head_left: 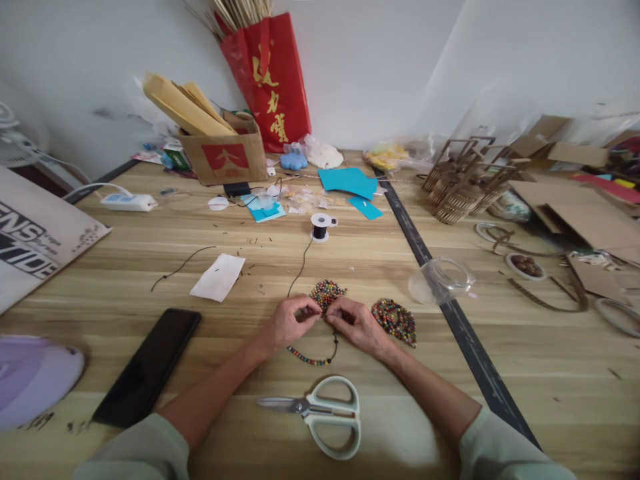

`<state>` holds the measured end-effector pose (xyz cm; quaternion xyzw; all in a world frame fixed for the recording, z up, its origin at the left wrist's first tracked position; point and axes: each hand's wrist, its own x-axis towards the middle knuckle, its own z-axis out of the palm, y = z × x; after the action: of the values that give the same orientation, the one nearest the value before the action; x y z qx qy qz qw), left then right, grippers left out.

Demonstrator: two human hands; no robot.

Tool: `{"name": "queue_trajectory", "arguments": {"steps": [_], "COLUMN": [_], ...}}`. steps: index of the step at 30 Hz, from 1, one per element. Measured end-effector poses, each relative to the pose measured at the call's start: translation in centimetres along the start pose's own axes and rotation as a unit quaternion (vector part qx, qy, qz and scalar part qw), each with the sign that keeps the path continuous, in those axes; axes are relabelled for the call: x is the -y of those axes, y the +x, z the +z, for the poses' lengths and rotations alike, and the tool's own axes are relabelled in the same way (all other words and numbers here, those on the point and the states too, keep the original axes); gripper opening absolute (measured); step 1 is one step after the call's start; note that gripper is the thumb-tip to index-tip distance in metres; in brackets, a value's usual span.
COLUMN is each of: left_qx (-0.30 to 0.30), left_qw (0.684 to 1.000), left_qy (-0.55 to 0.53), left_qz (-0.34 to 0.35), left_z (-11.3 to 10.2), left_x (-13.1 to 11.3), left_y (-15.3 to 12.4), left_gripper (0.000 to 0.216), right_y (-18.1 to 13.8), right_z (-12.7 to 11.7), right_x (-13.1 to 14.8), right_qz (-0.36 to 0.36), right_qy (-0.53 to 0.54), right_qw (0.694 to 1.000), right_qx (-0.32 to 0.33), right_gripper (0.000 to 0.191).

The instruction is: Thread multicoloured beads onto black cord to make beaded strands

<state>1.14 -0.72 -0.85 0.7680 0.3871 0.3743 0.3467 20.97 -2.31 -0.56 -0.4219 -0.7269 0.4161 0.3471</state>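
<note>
Beaded cord [309, 361] could scatter the far loose beads [327, 292] if left hand [290, 325] or right hand [360, 325], both pinched, contents indiscernible, jerks it.

Against the wall, a red bag [295, 87] with gold characters and thin sticks [245, 10] poking out of the top; just beside it, a cardboard box [257, 157] with yellowish envelopes [180, 103] leaning out. Nearer the left edge, a white power strip [129, 201], a black phone [147, 367] lying flat, and a purple-and-white object [37, 380], cut off by the frame. Toward the middle, turquoise sheets [347, 181] and a white paper scrap [218, 277]. On the right, a clear plastic cup [433, 280] across a dark strip [480, 360], slatted baskets [455, 187] with handles, cardboard pieces [595, 207], and a dish [525, 265] of brown bits.
</note>
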Motion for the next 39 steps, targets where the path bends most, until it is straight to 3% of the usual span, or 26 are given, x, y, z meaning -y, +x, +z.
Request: {"name": "queue_trajectory", "arguments": {"steps": [39], "left_qx": [0.0], "left_qw": [0.999], "left_qy": [0.005], "left_qz": [0.04], "left_z": [0.1], "left_x": [0.09], "left_y": [0.01], "left_gripper": [0.008], "right_y": [0.01], "right_z": [-0.01], "right_x": [0.15], "right_qz": [-0.005], "right_qy": [-0.014], "right_qw": [1.0], "right_qx": [-0.002], "right_gripper": [0.009]}}
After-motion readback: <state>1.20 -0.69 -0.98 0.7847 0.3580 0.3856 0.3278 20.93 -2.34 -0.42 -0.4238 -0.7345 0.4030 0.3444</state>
